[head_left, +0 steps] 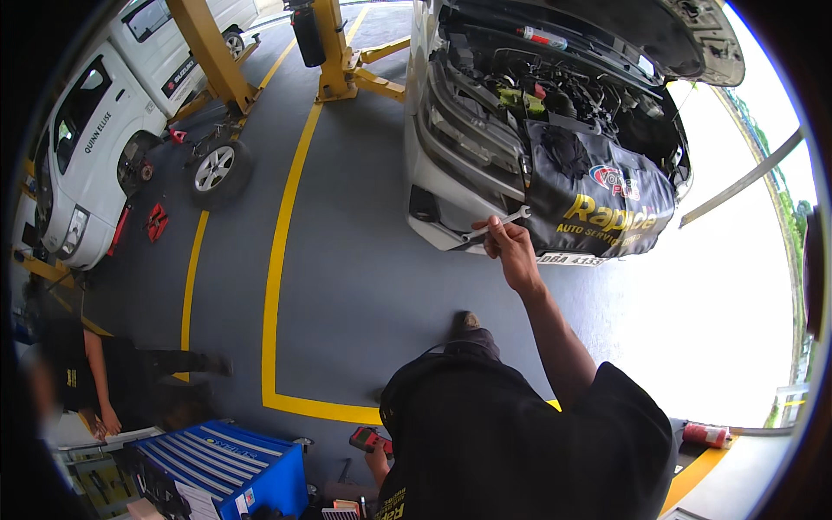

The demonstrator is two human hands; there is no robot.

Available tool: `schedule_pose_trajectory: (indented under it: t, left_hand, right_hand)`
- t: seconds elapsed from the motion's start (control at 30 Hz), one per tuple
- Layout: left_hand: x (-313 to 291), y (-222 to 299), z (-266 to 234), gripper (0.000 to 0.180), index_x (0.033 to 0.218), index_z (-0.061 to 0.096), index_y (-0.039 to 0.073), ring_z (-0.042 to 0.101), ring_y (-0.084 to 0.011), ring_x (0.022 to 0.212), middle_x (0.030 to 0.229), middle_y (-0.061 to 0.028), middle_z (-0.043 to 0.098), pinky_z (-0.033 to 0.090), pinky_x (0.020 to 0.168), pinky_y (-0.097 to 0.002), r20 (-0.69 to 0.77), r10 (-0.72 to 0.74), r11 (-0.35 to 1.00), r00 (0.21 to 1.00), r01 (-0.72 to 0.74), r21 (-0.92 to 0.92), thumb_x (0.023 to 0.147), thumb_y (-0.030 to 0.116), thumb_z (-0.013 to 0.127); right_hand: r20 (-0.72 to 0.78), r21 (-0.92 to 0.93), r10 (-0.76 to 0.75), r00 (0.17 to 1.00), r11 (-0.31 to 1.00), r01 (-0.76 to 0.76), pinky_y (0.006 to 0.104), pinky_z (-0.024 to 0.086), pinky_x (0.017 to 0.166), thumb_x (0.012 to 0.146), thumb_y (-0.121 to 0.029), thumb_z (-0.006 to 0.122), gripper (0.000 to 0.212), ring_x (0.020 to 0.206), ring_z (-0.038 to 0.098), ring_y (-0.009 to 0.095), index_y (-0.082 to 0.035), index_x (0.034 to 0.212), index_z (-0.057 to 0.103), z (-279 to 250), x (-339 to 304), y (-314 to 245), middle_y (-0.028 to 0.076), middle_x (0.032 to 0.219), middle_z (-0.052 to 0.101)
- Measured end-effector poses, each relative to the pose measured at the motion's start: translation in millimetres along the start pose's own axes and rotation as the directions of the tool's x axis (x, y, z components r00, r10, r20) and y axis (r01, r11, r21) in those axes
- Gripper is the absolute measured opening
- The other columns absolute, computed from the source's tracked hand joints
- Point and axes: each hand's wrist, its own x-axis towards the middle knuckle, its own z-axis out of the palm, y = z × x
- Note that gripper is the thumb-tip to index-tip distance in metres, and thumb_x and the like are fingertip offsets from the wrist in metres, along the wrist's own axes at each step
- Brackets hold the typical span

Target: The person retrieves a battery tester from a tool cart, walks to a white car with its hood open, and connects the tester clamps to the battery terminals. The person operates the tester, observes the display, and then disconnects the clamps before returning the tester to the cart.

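The right hand (511, 251) is holding up an open-end wrench (520, 214), its grip pinching the shank between thumb and fingers; the wrench is showing against the pale vehicle's front bumper (472, 208), beside the black protective cover (598, 195). Low down, the left hand (379, 464) is clasping a red-and-black handheld device (367, 439) near the blue tool cabinet (276, 485). The hood (598, 26) is standing raised.
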Motion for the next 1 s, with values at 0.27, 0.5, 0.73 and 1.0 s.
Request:
schedule_pose_trajectory:
  t: [0.27,0.5,0.73,1.0]
  left_hand:
    - [-24.4,94.6,154.0,0.048,0.109,0.077,-0.005,0.077,-0.0291,0.086,0.097,-0.0128,0.078,0.058,0.078,-0.0453,0.12,0.145,0.966,0.982,-0.167,0.195,0.086,0.036,0.086]
    - [-7.6,133.7,249.1,0.041,0.105,0.079,-0.002,0.079,-0.0267,0.083,0.093,-0.0118,0.08,0.059,0.077,-0.046,0.189,0.13,0.922,0.973,-0.189,0.337,0.088,0.034,0.084]
    - [33.3,218.7,290.8,0.039,0.104,0.079,-0.002,0.079,-0.0264,0.085,0.092,-0.0133,0.081,0.059,0.078,-0.0454,0.206,0.204,0.794,0.957,-0.285,0.537,0.088,0.033,0.084]
    - [-25.9,485.8,295.0,0.035,0.102,0.078,-0.003,0.078,-0.0238,0.085,0.09,-0.0148,0.081,0.059,0.079,-0.0422,0.142,0.583,0.739,0.8,-0.595,0.316,0.086,0.027,0.085]
  right_hand:
    - [-0.132,-0.441,-0.106,0.986,0.897,0.037,0.0276,0.05,0.072,0.114,-0.036,0.064,0.04,0.08,0.06,0.01,0.0,0.109,0.081,-206.9,131.6,-28.4,0.003,0.095,0.07]
    - [-0.218,-0.382,-0.209,0.953,0.917,0.114,0.0299,0.057,0.076,0.111,-0.03,0.069,0.031,0.08,0.07,0.011,0.0,0.114,0.077,-295.5,314.5,-48.2,0.009,0.096,0.08]
    - [-0.265,-0.613,-0.334,0.904,0.783,0.109,0.034,0.057,0.083,0.105,-0.033,0.076,0.033,0.089,0.077,0.015,-0.001,0.111,0.08,-304.1,472.0,-47.3,0.01,0.095,0.083]
    - [-0.198,-0.751,-0.4,0.895,0.649,0.123,0.0411,0.057,0.086,0.098,-0.032,0.075,0.028,0.096,0.079,0.032,-0.007,0.108,0.082,-311.9,576.3,-16.7,0.016,0.098,0.081]
